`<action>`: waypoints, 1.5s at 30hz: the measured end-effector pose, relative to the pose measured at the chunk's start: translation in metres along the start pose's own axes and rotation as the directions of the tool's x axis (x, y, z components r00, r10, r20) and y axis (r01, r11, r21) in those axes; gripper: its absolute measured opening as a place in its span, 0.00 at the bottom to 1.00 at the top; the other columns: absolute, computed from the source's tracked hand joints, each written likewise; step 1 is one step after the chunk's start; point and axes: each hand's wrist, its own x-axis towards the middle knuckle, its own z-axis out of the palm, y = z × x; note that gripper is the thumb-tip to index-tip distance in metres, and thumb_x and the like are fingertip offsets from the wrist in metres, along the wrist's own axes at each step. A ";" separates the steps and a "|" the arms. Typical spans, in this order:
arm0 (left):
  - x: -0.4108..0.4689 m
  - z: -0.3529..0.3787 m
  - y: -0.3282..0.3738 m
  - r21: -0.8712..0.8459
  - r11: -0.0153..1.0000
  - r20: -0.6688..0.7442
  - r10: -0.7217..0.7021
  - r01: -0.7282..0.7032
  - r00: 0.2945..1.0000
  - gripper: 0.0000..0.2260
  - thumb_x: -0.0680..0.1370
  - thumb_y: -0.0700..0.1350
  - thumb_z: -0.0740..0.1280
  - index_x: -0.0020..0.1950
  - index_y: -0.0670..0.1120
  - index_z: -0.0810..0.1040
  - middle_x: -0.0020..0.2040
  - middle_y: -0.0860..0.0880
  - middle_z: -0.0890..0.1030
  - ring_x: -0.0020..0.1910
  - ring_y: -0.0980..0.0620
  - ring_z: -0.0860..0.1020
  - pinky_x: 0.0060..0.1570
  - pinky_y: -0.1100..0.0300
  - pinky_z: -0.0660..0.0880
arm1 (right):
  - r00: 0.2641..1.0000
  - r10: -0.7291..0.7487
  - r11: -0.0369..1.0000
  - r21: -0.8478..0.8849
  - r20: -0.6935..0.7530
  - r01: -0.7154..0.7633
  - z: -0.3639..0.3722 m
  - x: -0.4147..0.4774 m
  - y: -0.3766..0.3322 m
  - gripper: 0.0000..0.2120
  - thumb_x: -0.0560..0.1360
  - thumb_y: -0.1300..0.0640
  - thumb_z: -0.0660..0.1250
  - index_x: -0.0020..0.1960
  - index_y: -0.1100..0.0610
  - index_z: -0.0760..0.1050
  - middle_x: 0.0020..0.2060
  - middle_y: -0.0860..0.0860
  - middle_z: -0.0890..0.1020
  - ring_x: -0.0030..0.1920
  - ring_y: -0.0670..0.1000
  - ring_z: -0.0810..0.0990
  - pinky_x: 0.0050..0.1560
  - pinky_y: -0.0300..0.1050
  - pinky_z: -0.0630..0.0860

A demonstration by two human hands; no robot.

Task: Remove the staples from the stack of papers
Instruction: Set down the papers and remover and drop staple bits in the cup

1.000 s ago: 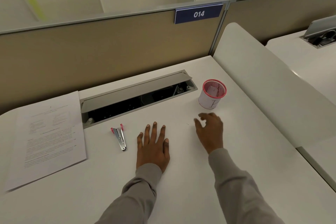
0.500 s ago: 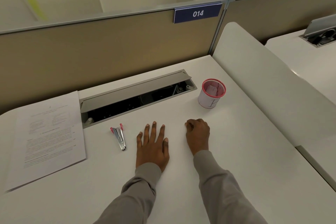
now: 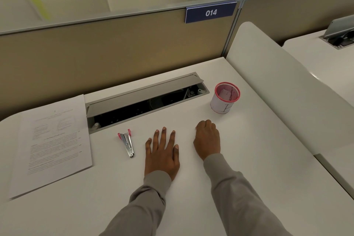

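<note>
papers [image 3: 51,143] lie flat near a shiny metal staple remover [image 3: 128,144]; left hand [image 3: 161,156] splayed flat, right hand [image 3: 206,140] fingers [image 3: 207,123] curled, empty.

White desk [image 3: 249,159]: stack of papers [image 3: 55,143] at left; staple remover [image 3: 127,143] centre; pink-rimmed mesh cup [image 3: 225,99] far right; recessed cable tray [image 3: 145,97], lid raised; left hand [image 3: 161,157] flat, right hand [image 3: 206,140] curled.

Blurred print, tucked fingers
The stack of papers [image 3: 55,140] carries print too blurred to read, its staples too small to find; right of it, the right hand [image 3: 206,138] curls its fingertips under, and the cable tray [image 3: 134,113] interior is dark.
</note>
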 end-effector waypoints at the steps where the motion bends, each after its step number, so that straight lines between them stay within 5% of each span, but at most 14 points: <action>1: 0.000 -0.001 0.000 -0.001 1.000 -0.003 0.001 -0.001 1.000 0.26 0.83 0.58 0.44 0.81 0.56 0.53 0.82 0.50 0.52 0.82 0.48 0.48 0.78 0.46 0.45 | 1.000 0.007 0.999 0.042 0.017 -0.008 0.000 0.002 0.003 0.06 0.71 0.70 0.64 0.40 0.60 0.72 0.36 0.56 0.75 0.35 0.56 0.71 0.33 0.47 0.67; 6: 0.000 -0.002 0.002 -0.008 1.000 -0.009 0.001 -0.001 1.000 0.26 0.83 0.58 0.44 0.81 0.56 0.54 0.82 0.50 0.53 0.81 0.48 0.49 0.78 0.45 0.46 | 0.994 0.091 0.864 0.492 0.056 -0.107 -0.011 0.011 0.022 0.10 0.75 0.72 0.57 0.48 0.60 0.71 0.46 0.55 0.75 0.45 0.53 0.72 0.46 0.40 0.66; 15: -0.001 -0.003 0.002 -0.009 1.000 0.000 0.003 -0.003 1.000 0.26 0.83 0.58 0.44 0.81 0.56 0.52 0.82 0.50 0.52 0.82 0.48 0.47 0.78 0.46 0.43 | 0.988 0.099 0.788 0.597 0.117 -0.150 -0.018 0.005 0.021 0.07 0.79 0.68 0.58 0.49 0.59 0.73 0.47 0.54 0.77 0.48 0.51 0.74 0.50 0.38 0.69; 18: -0.002 -0.004 0.003 -0.014 1.000 0.006 0.003 -0.003 1.000 0.26 0.83 0.58 0.43 0.81 0.57 0.51 0.83 0.51 0.51 0.82 0.48 0.46 0.78 0.47 0.41 | 0.967 0.199 0.663 0.706 0.156 -0.250 -0.027 0.008 0.018 0.06 0.81 0.63 0.58 0.49 0.56 0.72 0.45 0.51 0.77 0.44 0.48 0.74 0.44 0.28 0.68; 21: -0.002 -0.005 0.002 -0.011 1.000 0.000 0.002 -0.002 1.000 0.26 0.83 0.58 0.43 0.81 0.57 0.53 0.83 0.51 0.51 0.82 0.48 0.47 0.77 0.47 0.42 | 0.957 0.277 0.560 0.796 0.081 -0.229 -0.044 0.020 0.020 0.06 0.82 0.59 0.59 0.48 0.56 0.72 0.39 0.51 0.76 0.39 0.49 0.73 0.41 0.37 0.70; 25: -0.002 -0.004 0.002 -0.006 1.000 0.019 0.000 0.000 1.000 0.26 0.82 0.58 0.41 0.82 0.58 0.50 0.83 0.52 0.49 0.82 0.49 0.45 0.78 0.46 0.43 | 0.902 0.302 0.687 0.727 -0.308 0.018 -0.085 0.043 0.028 0.05 0.80 0.62 0.62 0.46 0.59 0.74 0.39 0.54 0.78 0.39 0.51 0.73 0.40 0.28 0.66; 28: -0.001 -0.004 0.001 -0.004 1.000 0.019 -0.001 0.001 1.000 0.26 0.83 0.58 0.41 0.82 0.57 0.49 0.83 0.52 0.49 0.82 0.49 0.45 0.79 0.45 0.44 | 0.859 0.282 0.789 0.613 -0.427 0.046 -0.112 0.064 0.039 0.05 0.79 0.62 0.64 0.51 0.60 0.78 0.44 0.54 0.80 0.42 0.50 0.75 0.43 0.22 0.65; 35: -0.001 -0.002 0.002 0.005 1.000 -0.006 0.004 -0.004 1.000 0.25 0.83 0.57 0.46 0.81 0.56 0.56 0.82 0.50 0.55 0.81 0.47 0.51 0.77 0.46 0.45 | 0.944 0.001 0.866 0.473 -0.330 0.165 -0.069 0.029 0.041 0.08 0.73 0.65 0.70 0.51 0.58 0.82 0.43 0.53 0.82 0.39 0.52 0.78 0.44 0.42 0.75; 40: 0.000 -0.004 0.002 -0.014 1.000 0.010 -0.001 0.001 1.000 0.26 0.83 0.58 0.43 0.81 0.57 0.51 0.83 0.51 0.50 0.82 0.49 0.45 0.77 0.46 0.42 | 0.993 0.122 0.820 0.565 -0.007 -0.097 -0.016 -0.014 0.041 0.09 0.71 0.62 0.75 0.51 0.56 0.83 0.42 0.49 0.81 0.40 0.50 0.79 0.48 0.44 0.77; 45: -0.001 -0.003 0.001 -0.008 1.000 0.014 0.000 0.000 1.000 0.26 0.83 0.58 0.42 0.82 0.57 0.50 0.83 0.51 0.49 0.82 0.49 0.44 0.78 0.46 0.42 | 0.986 0.158 0.776 0.612 0.046 -0.153 -0.007 -0.009 0.034 0.07 0.69 0.61 0.76 0.47 0.55 0.84 0.39 0.47 0.80 0.39 0.47 0.77 0.48 0.40 0.73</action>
